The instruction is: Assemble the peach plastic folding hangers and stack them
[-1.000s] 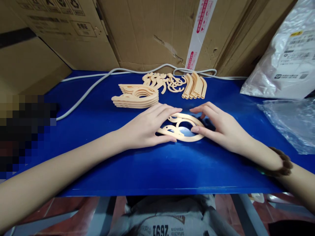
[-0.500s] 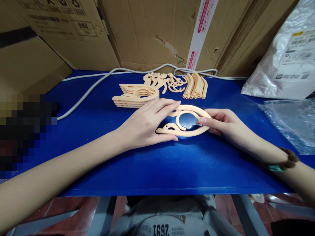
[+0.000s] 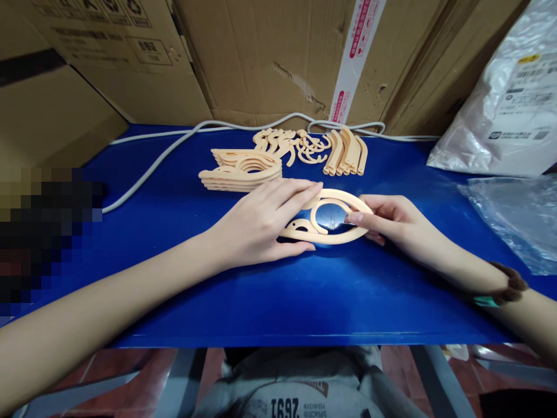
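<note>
A beige folded hanger (image 3: pixel 345 236) with a curved hook inside its frame is held just above or on the blue table (image 3: pixel 278 302); the exact height cannot be told. My left hand (image 3: pixel 265 223) wraps over its left end, thumb along the near side and fingers across the far side. At the right end, my right hand (image 3: pixel 387 217) pinches the rounded tip between thumb and fingers. Behind my left hand lies a stack of similar beige hangers (image 3: pixel 239 171).
Behind the hands are loose wavy pieces (image 3: pixel 274 141), curved hooks (image 3: pixel 311 148) and curved bars (image 3: pixel 346 154). A white cable (image 3: pixel 161 157) runs along the back. Cardboard boxes (image 3: pixel 270 58) stand behind; a plastic parcel (image 3: pixel 500 110) and clear bag (image 3: pixel 517 215) lie right.
The hanger and both hands have shifted very slightly toward the table's front edge. Both hands keep their hold on it.
</note>
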Action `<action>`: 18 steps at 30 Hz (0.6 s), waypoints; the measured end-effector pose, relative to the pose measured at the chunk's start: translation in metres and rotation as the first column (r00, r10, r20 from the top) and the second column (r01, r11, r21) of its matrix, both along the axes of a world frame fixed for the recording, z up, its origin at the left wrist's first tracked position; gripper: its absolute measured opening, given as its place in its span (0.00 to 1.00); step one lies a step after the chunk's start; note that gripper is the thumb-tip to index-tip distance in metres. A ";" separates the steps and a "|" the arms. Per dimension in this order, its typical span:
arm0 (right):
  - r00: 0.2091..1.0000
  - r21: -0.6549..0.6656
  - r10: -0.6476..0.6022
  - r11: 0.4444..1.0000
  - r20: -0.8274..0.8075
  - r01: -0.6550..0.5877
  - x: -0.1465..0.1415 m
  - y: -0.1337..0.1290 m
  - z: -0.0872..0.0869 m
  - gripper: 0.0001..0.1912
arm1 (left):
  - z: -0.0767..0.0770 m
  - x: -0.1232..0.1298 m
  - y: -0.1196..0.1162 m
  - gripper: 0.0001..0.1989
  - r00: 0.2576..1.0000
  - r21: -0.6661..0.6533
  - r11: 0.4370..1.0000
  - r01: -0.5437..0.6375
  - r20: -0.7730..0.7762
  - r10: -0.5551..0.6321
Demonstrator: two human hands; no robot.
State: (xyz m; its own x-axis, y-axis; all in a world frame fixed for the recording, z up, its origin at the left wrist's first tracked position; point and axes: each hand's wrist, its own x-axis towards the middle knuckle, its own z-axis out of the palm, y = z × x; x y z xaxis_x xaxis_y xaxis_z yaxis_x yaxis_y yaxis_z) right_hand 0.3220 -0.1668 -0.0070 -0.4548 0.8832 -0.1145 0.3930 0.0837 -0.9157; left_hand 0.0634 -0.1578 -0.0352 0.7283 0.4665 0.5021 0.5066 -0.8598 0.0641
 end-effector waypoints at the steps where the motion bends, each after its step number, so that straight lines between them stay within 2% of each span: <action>1: 1.000 0.002 0.005 1.000 0.000 -0.005 0.000 0.000 0.000 0.18 | 0.000 0.000 0.000 0.35 1.000 0.007 1.000 0.000 -0.001 0.000; 18: 0.999 0.000 0.040 0.999 -0.001 -0.040 0.002 -0.001 0.000 0.18 | 0.002 0.000 0.000 0.33 1.000 0.010 1.000 0.016 0.001 -0.016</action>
State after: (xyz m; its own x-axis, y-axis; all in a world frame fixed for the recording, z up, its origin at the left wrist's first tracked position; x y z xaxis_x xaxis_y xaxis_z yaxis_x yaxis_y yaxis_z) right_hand 0.3238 -0.1674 -0.0074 -0.4901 0.8641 -0.1143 0.3886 0.0992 -0.9160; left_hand 0.0634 -0.1582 -0.0329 0.7350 0.4495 0.5076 0.4927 -0.8684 0.0556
